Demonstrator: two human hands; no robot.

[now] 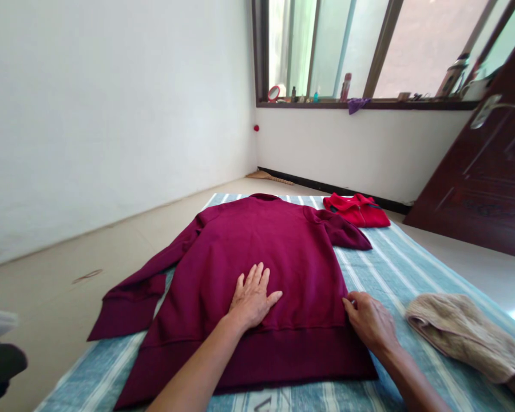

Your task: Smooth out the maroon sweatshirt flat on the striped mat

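Note:
A maroon sweatshirt [257, 246] lies spread out on a blue-and-white striped cloth [381, 263], its collar at the far end and its wide hem nearest me. The left sleeve stretches out past the cloth's edge; the right one is bent, its end lying near a red garment. My left hand [253, 292] rests flat on the sweatshirt's lower middle, fingers spread. At the right side edge, just above the hem band, my right hand [369, 320] pinches the fabric between thumb and fingers.
A folded red garment [356, 209] sits at the cloth's far right corner. Beige fabric [463, 332] lies at the right. A dark object [2, 360] shows at the lower left. Beyond are a broom [268, 177], a dark door [480, 171] and a window sill [326, 105] with small items.

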